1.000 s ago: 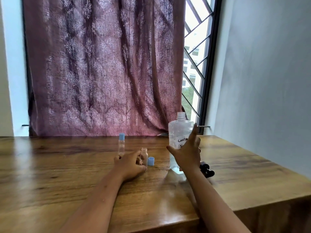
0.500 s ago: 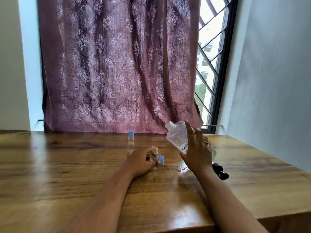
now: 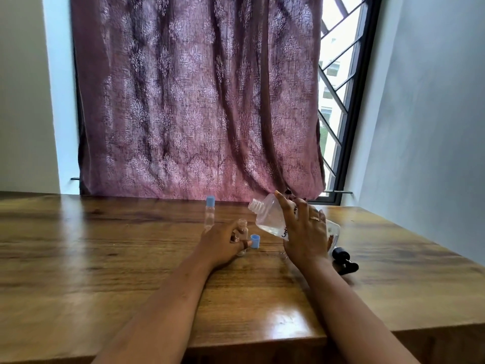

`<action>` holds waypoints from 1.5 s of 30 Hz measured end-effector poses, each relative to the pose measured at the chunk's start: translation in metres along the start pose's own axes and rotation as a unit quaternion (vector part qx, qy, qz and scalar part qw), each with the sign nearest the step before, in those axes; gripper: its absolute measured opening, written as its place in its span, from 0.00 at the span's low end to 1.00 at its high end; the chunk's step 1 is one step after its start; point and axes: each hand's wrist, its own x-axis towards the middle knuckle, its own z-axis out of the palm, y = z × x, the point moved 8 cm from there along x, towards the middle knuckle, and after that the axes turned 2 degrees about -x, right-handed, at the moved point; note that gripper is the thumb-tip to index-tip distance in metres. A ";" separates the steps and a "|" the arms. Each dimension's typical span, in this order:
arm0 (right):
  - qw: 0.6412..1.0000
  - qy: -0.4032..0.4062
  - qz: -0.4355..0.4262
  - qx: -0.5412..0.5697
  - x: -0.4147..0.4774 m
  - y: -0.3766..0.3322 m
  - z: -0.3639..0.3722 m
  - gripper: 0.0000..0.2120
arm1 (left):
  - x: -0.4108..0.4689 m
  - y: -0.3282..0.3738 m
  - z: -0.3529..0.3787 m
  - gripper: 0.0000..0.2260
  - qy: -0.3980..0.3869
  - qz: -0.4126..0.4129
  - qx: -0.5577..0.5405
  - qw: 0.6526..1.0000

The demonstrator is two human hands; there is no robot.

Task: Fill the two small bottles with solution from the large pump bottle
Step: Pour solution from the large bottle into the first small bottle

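Two hands: right hand (image 3: 304, 232) tilts large bottle (image 3: 270, 216), left hand (image 3: 223, 245) steadies small bottle (image 3: 242, 228).

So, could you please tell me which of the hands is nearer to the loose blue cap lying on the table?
Left. The left hand grips the open small bottle right beside the blue cap, its thumb nearly touching it. The right hand is farther right, holding the tilted large bottle.

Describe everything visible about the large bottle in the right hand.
The large bottle is clear plastic with a threaded neck, uncapped, and black handwriting on its side. A little clear liquid pools along its lower side. The right hand grips it, tilted with its mouth pointing left toward the open small bottle, above the table.
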 end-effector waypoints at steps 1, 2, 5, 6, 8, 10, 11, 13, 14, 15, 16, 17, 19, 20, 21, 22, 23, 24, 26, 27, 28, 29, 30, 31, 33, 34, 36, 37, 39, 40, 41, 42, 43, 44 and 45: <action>1.000 0.006 -0.002 0.000 0.000 0.000 0.000 0.52 | 0.000 -0.001 0.000 0.20 0.000 0.000 0.001 1.000; 1.000 0.011 -0.005 0.000 0.000 -0.001 -0.001 0.52 | 0.001 -0.002 0.001 0.19 -0.002 0.000 0.003 1.000; 1.000 0.019 -0.009 0.000 -0.001 -0.001 0.000 0.51 | 0.002 -0.003 0.004 0.16 -0.011 0.002 0.019 1.000; 1.000 0.020 -0.009 0.001 -0.001 -0.001 -0.001 0.52 | 0.002 -0.003 0.004 0.15 -0.009 0.005 0.026 1.000; 1.000 0.022 -0.010 0.001 -0.001 -0.002 -0.001 0.52 | 0.004 -0.003 0.003 0.15 0.000 0.009 0.038 0.999; 1.000 0.018 -0.017 -0.003 -0.001 -0.003 -0.001 0.52 | 0.004 -0.005 0.001 0.15 0.009 0.007 0.041 0.999; 1.000 0.013 -0.021 -0.007 -0.002 -0.005 0.000 0.52 | 0.004 -0.005 0.001 0.15 0.010 0.005 0.040 0.999; 1.000 0.013 -0.025 -0.011 -0.002 -0.006 0.000 0.52 | 0.005 -0.007 0.002 0.15 0.007 -0.001 0.036 0.999; 0.999 0.016 -0.025 -0.013 -0.002 -0.007 0.001 0.52 | 0.005 -0.008 0.003 0.15 0.003 -0.004 0.035 0.999; 0.999 0.016 -0.026 -0.015 -0.002 -0.007 0.001 0.52 | 0.005 -0.009 0.004 0.15 -0.001 -0.007 0.034 0.999; 0.999 0.016 -0.027 -0.017 -0.002 -0.008 0.001 0.52 | 0.006 -0.010 0.004 0.16 -0.003 -0.009 0.032 0.999; 0.999 0.016 -0.029 -0.019 -0.002 -0.009 0.001 0.52 | 0.007 -0.010 0.005 0.16 -0.004 -0.009 0.031 0.999; 0.999 0.019 -0.033 -0.020 -0.003 -0.010 0.000 0.52 | 0.007 -0.011 0.005 0.16 -0.008 -0.008 0.030 0.999; 0.999 0.021 -0.034 -0.018 -0.003 -0.010 -0.001 0.52 | 0.007 -0.011 0.006 0.16 -0.010 -0.009 0.030 0.999; 0.999 0.022 -0.036 -0.016 -0.003 -0.011 -0.002 0.52 | 0.007 -0.012 0.006 0.16 -0.010 -0.009 0.029 0.999; 0.999 0.025 -0.038 -0.015 -0.003 -0.011 -0.002 0.52 | 0.007 -0.012 0.007 0.15 -0.011 -0.010 0.027 1.000; 0.999 0.029 -0.040 -0.016 -0.004 -0.012 -0.003 0.52 | 0.007 -0.013 0.007 0.15 -0.011 -0.010 0.025 1.000; 0.998 0.033 -0.041 -0.019 -0.004 -0.012 -0.004 0.52 | 0.007 -0.013 0.007 0.14 -0.010 -0.010 0.026 1.000; 0.998 0.035 -0.045 -0.025 -0.004 -0.013 -0.005 0.53 | 0.007 -0.013 0.008 0.14 -0.009 -0.011 0.027 1.000; 0.998 0.033 -0.046 -0.027 -0.004 -0.013 -0.005 0.52 | 0.008 -0.013 0.008 0.14 -0.009 -0.011 0.027 1.000; 0.998 0.031 -0.048 -0.026 -0.004 -0.013 -0.005 0.52 | 0.008 -0.013 0.008 0.14 -0.008 -0.011 0.026 1.000; 0.998 0.029 -0.049 -0.024 -0.004 -0.013 -0.005 0.52 | 0.008 -0.014 0.008 0.14 -0.009 -0.012 0.025 1.000; 0.998 0.028 -0.049 -0.022 -0.004 -0.013 -0.006 0.52 | 0.008 -0.014 0.008 0.14 -0.009 -0.012 0.024 1.000; 0.998 0.028 -0.050 -0.022 -0.004 -0.013 -0.006 0.51 | 0.008 -0.015 0.008 0.15 -0.009 -0.014 0.024 1.000; 0.998 0.033 -0.050 -0.027 -0.005 -0.013 -0.007 0.52 | 0.008 -0.015 0.008 0.16 -0.011 -0.017 0.023 1.000; 0.998 0.036 -0.050 -0.027 -0.005 -0.013 -0.007 0.52 | 0.008 -0.015 0.008 0.17 -0.012 -0.020 0.020 1.000; 0.998 0.042 -0.051 -0.021 -0.005 -0.013 -0.008 0.51 | 0.009 -0.017 0.008 0.17 -0.014 -0.027 0.009 0.999; 0.997 0.045 -0.053 -0.018 -0.005 -0.013 -0.008 0.51 | 0.009 -0.018 0.008 0.17 -0.016 -0.032 0.005 0.999; 0.997 0.046 -0.053 -0.013 -0.004 -0.014 -0.008 0.50 | 0.010 -0.019 0.009 0.17 -0.020 -0.041 0.004 0.999; 0.997 0.047 -0.053 -0.011 -0.004 -0.013 -0.008 0.49 | 0.010 -0.020 0.010 0.17 -0.021 -0.044 0.003 0.999; 0.997 0.047 -0.052 -0.009 -0.004 -0.014 -0.008 0.50 | 0.010 -0.021 0.010 0.17 -0.022 -0.049 0.000 0.999; 0.997 0.049 -0.052 -0.009 -0.004 -0.014 -0.009 0.50 | 0.010 -0.022 0.010 0.16 -0.023 -0.051 -0.003 0.998; 0.997 0.050 -0.051 -0.011 -0.004 -0.014 -0.008 0.50 | 0.010 -0.021 0.011 0.16 -0.024 -0.051 -0.004 0.998; 0.997 0.050 -0.052 -0.013 -0.004 -0.014 -0.008 0.51 | 0.010 -0.021 0.010 0.17 -0.024 -0.052 -0.005 0.998; 0.997 0.052 -0.052 -0.015 -0.004 -0.014 -0.008 0.51 | 0.010 -0.021 0.010 0.16 -0.025 -0.053 -0.006 0.998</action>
